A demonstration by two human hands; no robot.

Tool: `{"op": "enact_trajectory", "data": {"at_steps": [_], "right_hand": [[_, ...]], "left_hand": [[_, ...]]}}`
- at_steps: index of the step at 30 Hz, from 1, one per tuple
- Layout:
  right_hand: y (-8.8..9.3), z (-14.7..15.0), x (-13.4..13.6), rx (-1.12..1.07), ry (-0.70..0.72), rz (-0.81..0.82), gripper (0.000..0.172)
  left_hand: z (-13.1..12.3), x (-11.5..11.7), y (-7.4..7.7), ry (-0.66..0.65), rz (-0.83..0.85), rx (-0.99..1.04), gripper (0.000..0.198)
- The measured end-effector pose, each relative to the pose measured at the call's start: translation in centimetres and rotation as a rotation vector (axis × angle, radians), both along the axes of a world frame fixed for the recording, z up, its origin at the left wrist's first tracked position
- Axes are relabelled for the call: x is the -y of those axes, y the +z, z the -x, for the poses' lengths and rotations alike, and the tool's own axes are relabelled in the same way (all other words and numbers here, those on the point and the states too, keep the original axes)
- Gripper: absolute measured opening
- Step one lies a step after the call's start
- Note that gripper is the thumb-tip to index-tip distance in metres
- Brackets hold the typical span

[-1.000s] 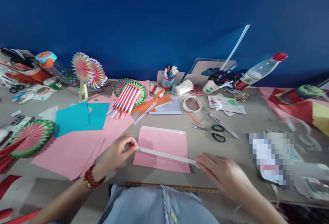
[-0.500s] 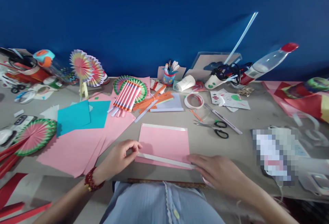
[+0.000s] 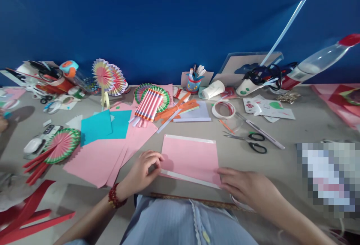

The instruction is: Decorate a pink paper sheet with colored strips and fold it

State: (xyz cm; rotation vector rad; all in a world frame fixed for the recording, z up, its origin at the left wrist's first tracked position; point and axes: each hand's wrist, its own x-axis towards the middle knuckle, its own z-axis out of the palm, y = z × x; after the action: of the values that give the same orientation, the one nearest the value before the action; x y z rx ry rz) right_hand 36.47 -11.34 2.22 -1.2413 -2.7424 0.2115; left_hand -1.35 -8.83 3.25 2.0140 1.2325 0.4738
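Note:
A pink paper sheet (image 3: 190,157) lies on the grey table in front of me, with a white tape strip along its far edge. A second white tape strip (image 3: 189,178) runs along its near edge. My left hand (image 3: 144,168), with a red bead bracelet on the wrist, pinches the strip's left end. At the strip's right end, the fingers of my right hand (image 3: 247,188) are pressed together on it, flat against the sheet's near right corner.
Black-handled scissors (image 3: 251,142) and a tape roll (image 3: 223,109) lie beyond the sheet to the right. Larger pink sheets (image 3: 98,160), turquoise paper (image 3: 102,127), pleated paper fans (image 3: 62,145) and red strips (image 3: 30,218) fill the left. A wooden ruler (image 3: 197,200) lies along the table's near edge.
The strip was held stretched above the middle of the sheet; both hands have brought it down onto the sheet's near edge. My view has shifted leftward.

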Motion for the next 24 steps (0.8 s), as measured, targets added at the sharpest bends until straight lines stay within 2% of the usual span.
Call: {"op": "enact_trajectory", "data": {"at_steps": [2, 6, 9, 12, 16, 21, 24], "right_hand": [[1.0, 0.2, -0.6, 0.046, 0.124, 0.143, 0.03], [2.9, 0.5, -2.1, 0.059, 0.064, 0.35, 0.03], [3.7, 0.7, -3.0, 0.056, 0.062, 0.431, 0.033], [3.8, 0.8, -3.5, 0.069, 0.041, 0.422, 0.028], [2.8, 0.3, -4.3, 0.107, 0.019, 0.313, 0.025], [1.9, -0.2, -6.9, 0.118, 0.0, 0.194, 0.026], [2.1, -0.3, -8.4, 0.097, -0.029, 0.205, 0.026]], "left_hand": [[0.1, 0.1, -0.3, 0.006, -0.009, 0.013, 0.01], [0.2, 0.1, -0.9, 0.021, -0.031, 0.027, 0.009], [0.3, 0.1, -1.2, 0.011, -0.048, 0.023, 0.009], [0.4, 0.3, -1.4, 0.004, -0.073, 0.018, 0.009], [0.1, 0.1, -1.5, 0.044, -0.119, 0.024, 0.01], [-1.0, -2.5, -1.0, 0.083, -0.152, 0.025, 0.011], [-1.3, -4.0, -0.9, 0.099, -0.14, 0.043, 0.011]]}}
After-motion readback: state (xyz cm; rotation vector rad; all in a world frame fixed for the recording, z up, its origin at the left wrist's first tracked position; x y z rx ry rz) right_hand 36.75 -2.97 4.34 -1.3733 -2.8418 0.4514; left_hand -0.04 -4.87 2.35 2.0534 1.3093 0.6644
